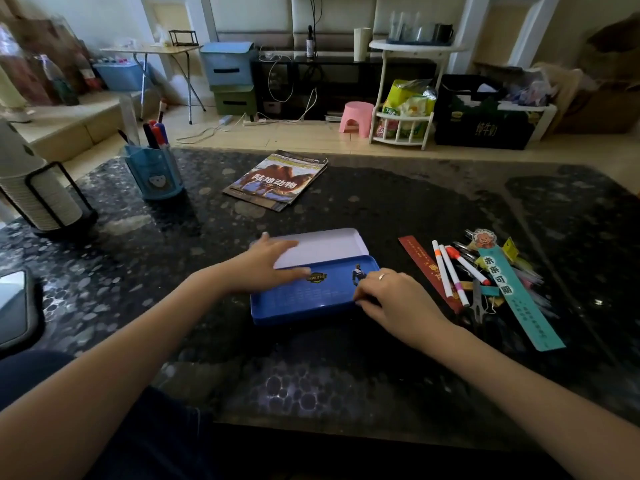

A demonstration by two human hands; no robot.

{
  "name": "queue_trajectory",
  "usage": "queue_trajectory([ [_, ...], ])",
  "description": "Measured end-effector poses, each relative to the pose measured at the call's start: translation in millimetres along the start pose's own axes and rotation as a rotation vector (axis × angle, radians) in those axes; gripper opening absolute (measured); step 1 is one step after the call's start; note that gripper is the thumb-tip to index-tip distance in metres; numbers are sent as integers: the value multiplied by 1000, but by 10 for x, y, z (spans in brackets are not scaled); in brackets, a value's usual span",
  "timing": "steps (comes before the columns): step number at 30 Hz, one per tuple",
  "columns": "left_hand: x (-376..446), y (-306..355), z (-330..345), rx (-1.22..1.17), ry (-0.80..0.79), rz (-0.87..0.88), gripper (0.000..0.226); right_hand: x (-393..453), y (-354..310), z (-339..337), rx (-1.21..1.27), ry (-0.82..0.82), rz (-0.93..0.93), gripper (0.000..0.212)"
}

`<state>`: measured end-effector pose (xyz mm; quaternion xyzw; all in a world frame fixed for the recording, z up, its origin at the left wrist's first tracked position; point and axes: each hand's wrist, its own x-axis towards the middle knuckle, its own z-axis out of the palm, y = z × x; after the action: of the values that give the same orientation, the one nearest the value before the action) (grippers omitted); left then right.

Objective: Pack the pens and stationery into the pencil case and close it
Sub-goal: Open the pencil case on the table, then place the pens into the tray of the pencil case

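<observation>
A blue tin pencil case lid (308,297) lies printed side up in the middle of the dark table, partly over the white inner tray (329,244) behind it. My left hand (266,265) rests flat across the tray's left end, thumb on the blue lid. My right hand (391,296) has its fingers curled on the lid's right end, gripping its edge. To the right lies a loose pile: white markers (450,273), a red ruler (420,259), a teal bookmark strip (516,301), small scissors (478,304) and several clips and pens.
A stack of magazines (277,180) lies behind the case. A blue pen holder (156,171) with pens stands at the back left, beside a rack of paper cups (31,188). A grey flat device (14,303) sits at the left edge.
</observation>
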<state>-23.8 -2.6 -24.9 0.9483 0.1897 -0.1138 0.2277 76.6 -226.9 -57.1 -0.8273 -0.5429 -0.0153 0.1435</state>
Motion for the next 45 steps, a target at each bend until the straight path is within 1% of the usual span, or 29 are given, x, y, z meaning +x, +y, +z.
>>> queue_trajectory([
  [2,-80,117,85,159,-106,80,95,8,-18,-22,7,-5,9,11],
  [3,-93,135,133,230,-128,96,103,16,-24,-32,9,-4,10,8],
  [5,-80,122,182,279,-123,99,113,30,-27,-51,15,-4,15,6],
  [7,-51,83,173,266,-95,93,115,47,-17,-69,41,-3,42,6],
  [11,-13,42,149,215,-54,119,115,114,25,-151,189,17,112,10],
  [14,-9,6,148,208,34,159,114,122,129,-281,180,69,143,12],
  [16,10,-27,137,138,102,167,112,60,228,-396,187,115,178,14],
  [19,69,-63,154,53,179,166,102,-126,320,-529,256,128,227,17],
  [22,133,-98,206,60,217,150,86,-356,308,-524,264,58,222,24],
  [26,169,-75,254,188,301,152,79,-629,279,-427,241,-65,199,11],
  [28,174,-3,287,213,343,187,71,-703,282,-404,240,-96,194,9],
  [32,138,239,366,185,445,335,45,-712,295,-340,271,-142,197,9],
  [35,88,396,390,163,425,442,22,-673,317,-268,245,-235,194,10],
  [38,29,439,443,135,335,470,12,-636,348,-262,286,-335,218,8],
  [39,16,432,463,119,311,456,11,-618,362,-278,322,-338,232,7],
  [41,-7,403,488,86,261,407,12,-582,405,-332,394,-288,281,5],
  [43,-23,353,490,32,217,358,12,-545,500,-413,391,-182,356,3],
  [45,-35,290,480,0,206,334,10,-524,666,-521,298,-48,440,3],
])
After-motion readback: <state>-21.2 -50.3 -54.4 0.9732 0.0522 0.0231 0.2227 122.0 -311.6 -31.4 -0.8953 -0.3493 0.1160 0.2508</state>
